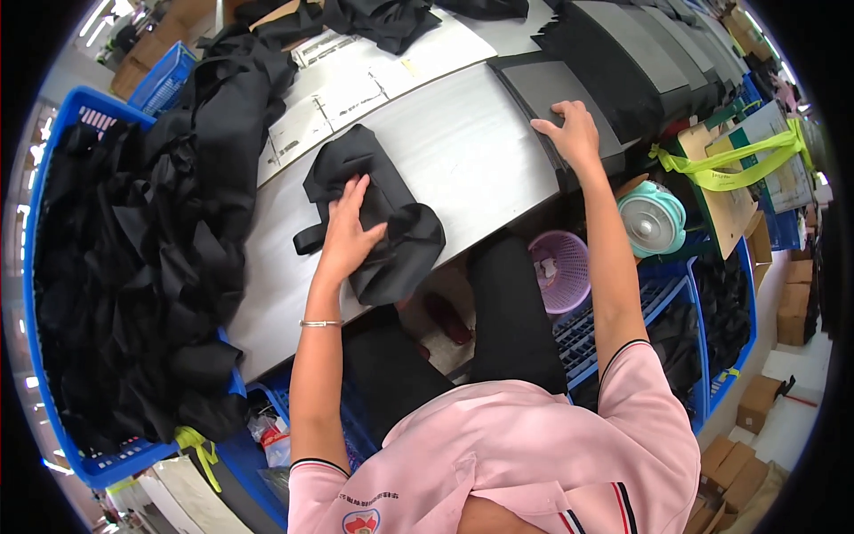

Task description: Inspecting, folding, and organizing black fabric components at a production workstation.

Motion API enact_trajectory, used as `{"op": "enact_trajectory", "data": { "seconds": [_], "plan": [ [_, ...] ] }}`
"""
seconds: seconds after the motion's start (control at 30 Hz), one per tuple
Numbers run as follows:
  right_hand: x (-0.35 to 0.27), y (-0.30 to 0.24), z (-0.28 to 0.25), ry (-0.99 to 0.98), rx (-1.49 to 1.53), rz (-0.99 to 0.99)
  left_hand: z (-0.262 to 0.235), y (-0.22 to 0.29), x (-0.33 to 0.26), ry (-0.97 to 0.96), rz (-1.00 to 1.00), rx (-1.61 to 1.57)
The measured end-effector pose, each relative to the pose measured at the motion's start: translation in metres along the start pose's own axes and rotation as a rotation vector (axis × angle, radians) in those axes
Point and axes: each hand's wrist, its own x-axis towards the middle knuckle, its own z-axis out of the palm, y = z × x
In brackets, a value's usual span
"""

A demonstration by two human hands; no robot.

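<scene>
Left hand (349, 233) flat, open on black fabric piece (374, 214) — right hand (569, 132) open on grey sheet stack (556, 93)

Pink short-sleeved polo shirt (525, 454), dark piping edging both sleeve cuffs, striped trim at the collar, small red and blue emblem with tiny lettering on the chest, thin silver bangle (321, 323) around the left wrist, bare forearms, black trousers (507, 311)

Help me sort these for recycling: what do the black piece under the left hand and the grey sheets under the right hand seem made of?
Black piece: likely woven fabric, matte, limp folds, strap end. Grey sheets: probably stiff foam or board, flat, matte, straight edges, stacked.
</scene>
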Motion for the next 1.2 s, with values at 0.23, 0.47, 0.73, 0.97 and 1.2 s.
{"op": "enact_trajectory", "data": {
  "seconds": [0.23, 0.47, 0.73, 0.97, 1.2],
  "plan": [
    [-0.045, -0.033, -0.045, 0.256, -0.018, -0.146, -0.003, 0.09, -0.051, 0.31, 0.079, -0.605],
    [-0.233, -0.157, -0.104, 0.153, 0.15, -0.677, 0.061, 0.108, -0.108, 0.087, -0.028, -1.384],
    [-0.294, -0.169, -0.085, -0.523, 0.939, -0.138, 0.048, 0.105, -0.167, 0.074, -0.048, -1.667],
    [-0.309, -0.17, -0.087, -0.282, 0.611, -0.218, 0.049, 0.099, -0.183, 0.214, -0.337, -1.669],
    [-0.312, -0.131, -0.085, -0.625, 1.182, 0.188, 0.064, 0.083, -0.172, 0.557, -0.12, -0.455]
  ]
}}
